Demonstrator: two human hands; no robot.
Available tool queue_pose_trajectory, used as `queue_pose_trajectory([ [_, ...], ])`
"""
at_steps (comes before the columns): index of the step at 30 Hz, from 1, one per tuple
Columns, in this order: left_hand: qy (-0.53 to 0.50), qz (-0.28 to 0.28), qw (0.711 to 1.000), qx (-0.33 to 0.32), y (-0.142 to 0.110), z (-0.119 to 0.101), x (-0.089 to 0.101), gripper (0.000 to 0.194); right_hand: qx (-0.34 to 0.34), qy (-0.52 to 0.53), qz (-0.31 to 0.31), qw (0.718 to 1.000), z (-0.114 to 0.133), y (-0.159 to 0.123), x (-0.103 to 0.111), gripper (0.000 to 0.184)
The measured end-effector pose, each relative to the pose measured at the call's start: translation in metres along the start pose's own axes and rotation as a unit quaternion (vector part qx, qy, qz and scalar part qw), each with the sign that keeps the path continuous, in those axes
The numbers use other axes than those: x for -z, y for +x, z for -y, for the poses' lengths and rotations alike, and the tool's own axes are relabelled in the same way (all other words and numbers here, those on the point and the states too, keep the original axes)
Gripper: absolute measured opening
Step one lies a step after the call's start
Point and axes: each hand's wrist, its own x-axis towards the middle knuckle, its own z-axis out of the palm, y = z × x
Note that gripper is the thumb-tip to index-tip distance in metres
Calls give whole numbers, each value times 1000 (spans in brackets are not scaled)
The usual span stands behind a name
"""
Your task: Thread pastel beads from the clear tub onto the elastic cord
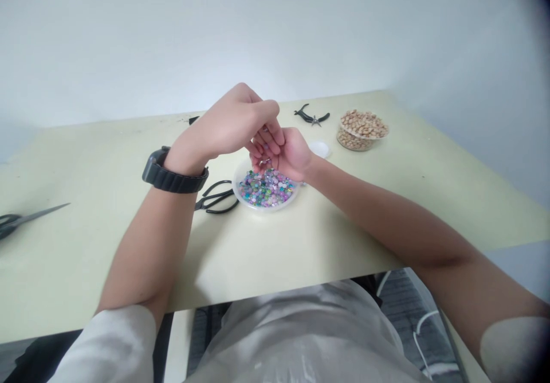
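Both hands meet above a round white bowl (264,209) of small multicoloured beads (268,188). My left hand (240,121), with a black watch on the wrist, is bent over from above; its curled fingers reach down to the right palm. Palm up and slightly cupped, my right hand (289,153) sits just under it, its fingers partly hidden behind the left ones. Small specks, perhaps beads, show between the two hands, but what the left fingers hold cannot be made out.
Black-handled scissors (219,197) lie left of the bowl. Another pair of scissors (30,218) is at the far left. Black pliers (311,116) lie at the back, near a tub of tan nut-like pieces (363,128). A small white dish (320,149) sits behind the right wrist.
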Motion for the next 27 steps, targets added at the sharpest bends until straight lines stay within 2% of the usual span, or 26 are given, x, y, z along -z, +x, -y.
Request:
queue_pose_trajectory([
  [5, -5, 4, 1000, -7, 0, 0, -1, 27, 1, -4, 9, 1000, 0, 0, -1, 27],
  [15, -7, -1, 1000, -29, -1, 0, -2, 27, 7, -10, -13, 1000, 1, 0, -3, 31],
  [22, 1, 18, 1000, -10, -1, -2, -2, 26, 21, -12, -4, 1000, -2, 0, 0, 34],
  [27, 15, 16, 1000, -22, -2, -3, -1, 28, 20, -9, -1, 1000, -3, 1, 1, 39],
])
